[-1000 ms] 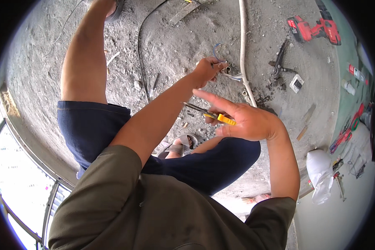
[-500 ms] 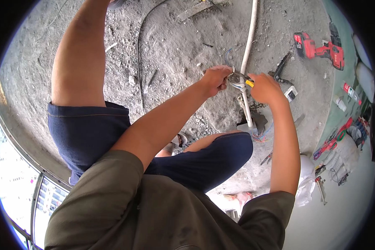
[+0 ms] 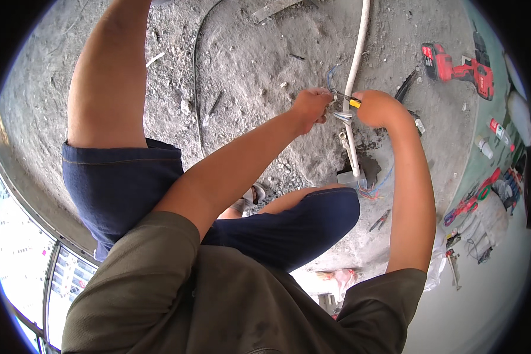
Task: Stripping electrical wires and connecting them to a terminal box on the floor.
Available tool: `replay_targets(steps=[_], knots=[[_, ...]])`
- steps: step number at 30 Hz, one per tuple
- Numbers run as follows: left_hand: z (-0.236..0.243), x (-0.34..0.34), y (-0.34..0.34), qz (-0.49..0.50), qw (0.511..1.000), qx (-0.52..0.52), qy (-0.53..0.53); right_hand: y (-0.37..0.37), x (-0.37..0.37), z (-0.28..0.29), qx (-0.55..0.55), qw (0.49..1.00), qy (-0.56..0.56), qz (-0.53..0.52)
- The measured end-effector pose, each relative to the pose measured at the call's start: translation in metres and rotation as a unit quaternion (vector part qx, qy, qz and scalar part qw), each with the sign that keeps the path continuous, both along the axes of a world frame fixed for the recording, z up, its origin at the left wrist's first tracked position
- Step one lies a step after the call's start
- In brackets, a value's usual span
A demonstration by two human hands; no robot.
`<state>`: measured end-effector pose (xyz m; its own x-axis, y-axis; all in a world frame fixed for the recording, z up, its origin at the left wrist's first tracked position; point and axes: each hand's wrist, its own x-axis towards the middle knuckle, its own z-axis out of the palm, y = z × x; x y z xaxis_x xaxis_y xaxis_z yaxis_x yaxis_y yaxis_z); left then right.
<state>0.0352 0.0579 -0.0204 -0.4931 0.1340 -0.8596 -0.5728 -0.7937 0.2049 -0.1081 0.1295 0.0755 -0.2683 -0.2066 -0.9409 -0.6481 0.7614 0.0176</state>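
My left hand point(image 3: 311, 110) is closed, its fingertips pinched on the end of some thin wire beside the white pipe. From that pinch a loose blue wire point(image 3: 330, 74) curls up. My right hand point(image 3: 379, 109) grips yellow-handled pliers point(image 3: 354, 102), whose dark metal jaws reach left across the pipe to the left fingertips. Between the hands runs the white pipe point(image 3: 353, 71), with pale wire point(image 3: 343, 116) wound around it. At its lower end stands a junction box point(image 3: 351, 176), where blue and red wires point(image 3: 370, 192) come out. The pinched wire end itself is too small to make out.
Rough, gritty concrete floor point(image 3: 248, 76) surrounds my legs. A red cordless drill point(image 3: 459, 72) lies at the far right, near bottles point(image 3: 500, 134) and a heap of tools point(image 3: 475, 200). A black cable point(image 3: 196, 76) curves along the floor to the left. Another pair of pliers point(image 3: 380, 220) lies near my knee.
My right hand has shifted slightly right and its wrist has turned, tilting the pliers. The left hand has moved a little up and right, still pinching the wire.
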Motion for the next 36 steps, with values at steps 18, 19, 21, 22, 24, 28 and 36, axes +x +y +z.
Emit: replay_targets(steps=[18, 19, 21, 22, 24, 28, 36], knots=[[-0.005, 0.005, -0.009, -0.121, 0.991, -0.028, 0.056, -0.006, -0.010, -0.005, 0.101, 0.918, -0.127, -0.363], [-0.004, 0.004, -0.008, -0.119, 0.991, -0.037, 0.051, -0.005, -0.011, -0.006, 0.098, 0.920, -0.142, -0.352], [-0.003, 0.002, -0.007, -0.118, 0.991, -0.045, 0.048, -0.001, -0.011, -0.008, 0.095, 0.921, -0.156, -0.343], [-0.002, 0.001, -0.007, -0.107, 0.992, -0.055, 0.049, 0.001, -0.011, -0.013, 0.090, 0.917, -0.164, -0.353], [-0.005, 0.002, -0.006, -0.095, 0.992, -0.066, 0.050, 0.004, -0.011, -0.019, 0.083, 0.912, -0.173, -0.362], [-0.009, 0.005, -0.006, -0.155, 0.973, -0.162, 0.059, 0.010, -0.010, -0.027, 0.088, 0.898, -0.198, -0.382], [0.004, 0.005, -0.005, -0.071, 0.990, -0.120, -0.007, 0.014, -0.007, -0.022, 0.088, 0.897, -0.227, -0.369]])
